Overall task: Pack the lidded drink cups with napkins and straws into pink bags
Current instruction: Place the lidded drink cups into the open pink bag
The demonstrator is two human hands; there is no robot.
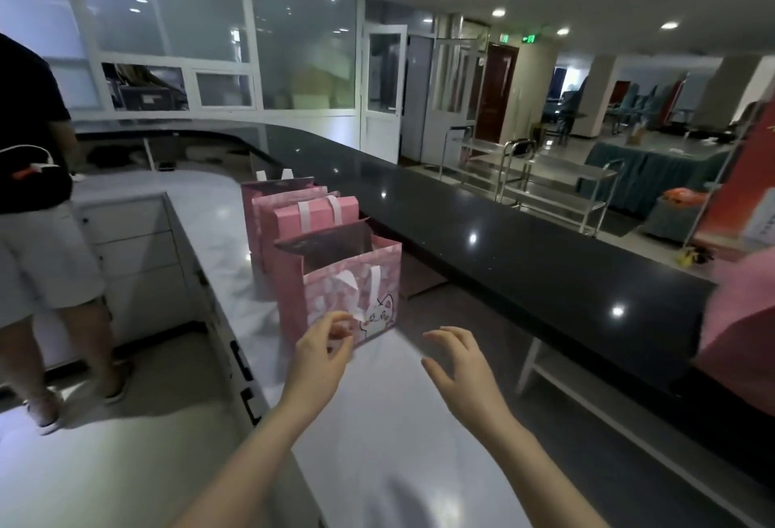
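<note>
Nearest pink cat-print bag stands upright on white counter, mouth open, white ribbon handles hanging down its front. Three more pink bags upright in a row behind it.

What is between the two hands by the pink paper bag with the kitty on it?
Just bare white countertop, seen in the head view, between the left hand and the right hand.

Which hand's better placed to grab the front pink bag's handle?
Left. The left hand is at the front pink bag, fingers curled by its white handle; the right hand hovers open over the counter, apart from the bag.
</note>
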